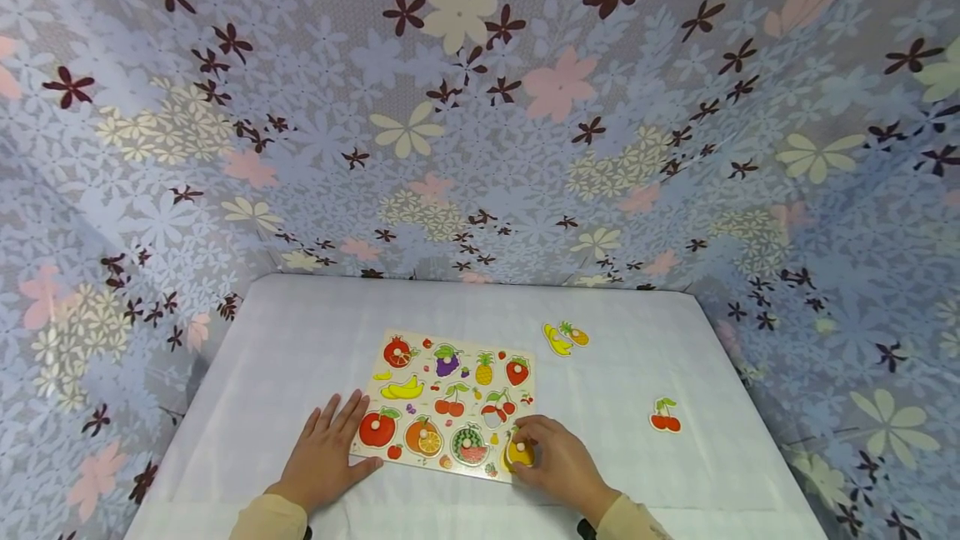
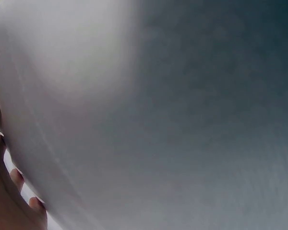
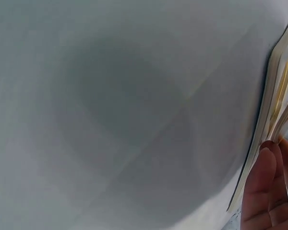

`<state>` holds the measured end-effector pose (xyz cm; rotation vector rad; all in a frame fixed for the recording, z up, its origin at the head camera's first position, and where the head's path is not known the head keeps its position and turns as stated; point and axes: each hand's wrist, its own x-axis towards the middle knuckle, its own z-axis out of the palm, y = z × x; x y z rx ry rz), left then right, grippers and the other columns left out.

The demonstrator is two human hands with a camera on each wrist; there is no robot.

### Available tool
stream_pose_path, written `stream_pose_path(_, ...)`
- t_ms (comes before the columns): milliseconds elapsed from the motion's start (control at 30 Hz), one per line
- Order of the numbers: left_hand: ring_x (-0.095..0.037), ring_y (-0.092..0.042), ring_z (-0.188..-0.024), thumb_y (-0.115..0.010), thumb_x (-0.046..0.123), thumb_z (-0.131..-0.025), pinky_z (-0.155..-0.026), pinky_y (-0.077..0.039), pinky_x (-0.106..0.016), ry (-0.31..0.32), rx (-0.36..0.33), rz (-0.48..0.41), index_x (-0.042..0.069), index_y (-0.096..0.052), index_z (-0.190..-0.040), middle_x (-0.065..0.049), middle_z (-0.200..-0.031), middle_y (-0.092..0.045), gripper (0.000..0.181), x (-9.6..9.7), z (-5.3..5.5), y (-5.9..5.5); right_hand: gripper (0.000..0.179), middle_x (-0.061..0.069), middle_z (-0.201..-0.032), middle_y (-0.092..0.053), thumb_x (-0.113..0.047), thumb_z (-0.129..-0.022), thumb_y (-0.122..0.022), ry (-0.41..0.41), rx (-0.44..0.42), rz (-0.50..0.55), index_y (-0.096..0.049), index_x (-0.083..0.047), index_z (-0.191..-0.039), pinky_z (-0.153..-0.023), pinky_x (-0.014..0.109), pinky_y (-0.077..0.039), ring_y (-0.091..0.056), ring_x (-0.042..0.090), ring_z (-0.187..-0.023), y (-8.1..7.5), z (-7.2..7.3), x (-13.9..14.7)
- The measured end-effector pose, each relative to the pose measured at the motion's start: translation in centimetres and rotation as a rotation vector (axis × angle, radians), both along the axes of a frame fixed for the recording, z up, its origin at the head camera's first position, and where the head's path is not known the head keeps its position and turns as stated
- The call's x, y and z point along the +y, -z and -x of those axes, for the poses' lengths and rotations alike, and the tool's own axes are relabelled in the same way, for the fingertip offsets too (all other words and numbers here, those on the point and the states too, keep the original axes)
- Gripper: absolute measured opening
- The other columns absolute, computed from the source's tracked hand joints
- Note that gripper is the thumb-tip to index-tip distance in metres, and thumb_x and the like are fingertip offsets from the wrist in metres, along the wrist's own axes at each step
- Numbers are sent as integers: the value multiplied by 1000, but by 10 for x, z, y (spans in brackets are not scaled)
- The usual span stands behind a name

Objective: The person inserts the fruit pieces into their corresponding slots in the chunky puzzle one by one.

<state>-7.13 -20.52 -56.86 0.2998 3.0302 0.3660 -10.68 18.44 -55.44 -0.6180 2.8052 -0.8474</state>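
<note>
At the puzzle board's point(image 1: 416, 460) four o'clock, the right hand point(image 1: 558, 458) pinches a yellow fruit piece point(image 1: 518, 456); it seems tilted, though the wrist view is too cropped to be sure. At eight o'clock the left hand point(image 1: 321, 450) lies flat, fingers straight, beside the board's edge. Loose banana point(image 1: 556, 340) and pineapple point(image 1: 577, 336) pieces lie towards two o'clock, cherries point(image 1: 665, 419) at three.

Whitish table point(image 1: 292, 332) spreads out under the left hand point(image 1: 318, 452) and right hand point(image 1: 558, 461), and way past both there's this floral fabric point(image 1: 322, 157), bluish with cream, pink and dark maroon blooms, also running down either side of them.
</note>
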Motion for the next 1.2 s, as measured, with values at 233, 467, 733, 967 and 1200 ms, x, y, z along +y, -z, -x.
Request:
stream_pose_path(233, -40, -25, -145, -66, 69, -80, -115, -17, -62, -3, 21, 6, 9, -37, -155, -9, -159, -33, 100, 0, 0, 2, 26, -6, -121, -63, -32, -74, -84, -6, 61, -60, -69, -24, -94, -90, 34, -54, -59, 14, -109, 1, -3, -7)
stream_pose_path(467, -41, -24, -145, -64, 70, -81, -116, -15, -62, -5, -12, -12, 8, -36, -155, -11, -159, -34, 100, 1, 0, -2, 26, -6, -117, -65, -35, -72, -83, 17, 135, -155, -69, -24, -91, -90, 36, -54, -60, 16, -107, 1, -6, -13)
stream_pose_path(733, -40, -22, -146, -65, 67, -83, -116, -15, -61, -8, -41, 13, 9, -34, -156, -9, -161, -30, 98, 3, 1, -9, 30, -3, -117, -66, -39, -72, -85, 2, 143, -207, -71, -21, -93, -85, 37, -56, -61, 18, -103, -1, -8, -17)
stream_pose_path(967, -40, -22, -146, -65, 68, -83, -117, -15, -61, -4, -34, 18, 9, -34, -156, -9, -161, -30, 99, 3, 1, -9, 29, -3, -114, -66, -35, -71, -87, -13, 180, -170, -70, -21, -90, -83, 36, -56, -61, 18, -101, 0, -9, -18)
stream_pose_path(1200, -41, -23, -146, -66, 69, -81, -116, -15, -62, -5, -25, 5, 8, -36, -155, -10, -160, -32, 100, 3, 0, -7, 27, -5, -114, -64, -34, -74, -86, -9, 146, -168, -70, -21, -92, -86, 36, -55, -60, 17, -103, 1, -11, -19)
